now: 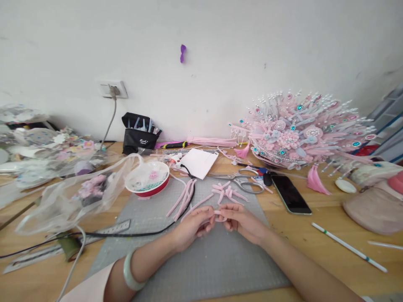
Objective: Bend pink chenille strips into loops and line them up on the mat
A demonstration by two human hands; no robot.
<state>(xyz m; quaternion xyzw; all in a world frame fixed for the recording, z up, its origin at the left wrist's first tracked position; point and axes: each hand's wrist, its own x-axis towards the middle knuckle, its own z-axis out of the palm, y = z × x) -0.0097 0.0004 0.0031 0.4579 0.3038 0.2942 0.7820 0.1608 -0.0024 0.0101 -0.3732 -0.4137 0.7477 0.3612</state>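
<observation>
My left hand (pixel 195 224) and my right hand (pixel 239 219) meet over the grey cutting mat (pixel 208 268), fingers pinched. Between them is a short pink pipe cleaner (pixel 219 215), bent into a loop and gripped at both sides. Just beyond my fingers lies a small heap of short, bent pink pipe cleaners (pixel 227 191). Longer pink pipe cleaners (pixel 184 196) rest to the left of that heap. Behind it, a pair of scissors (pixel 242 182) lies with its handles to the right. My fingers partly cover the loop.
A red-rimmed bowl of beads (pixel 149 193), plastic bags and a black cable (pixel 138 235) are on the left. At right are a phone (pixel 291 195), a marker-like white stick (pixel 349 247) and a large pink beaded headdress (pixel 292 134). A black pouch (pixel 138 138) stands by the wall.
</observation>
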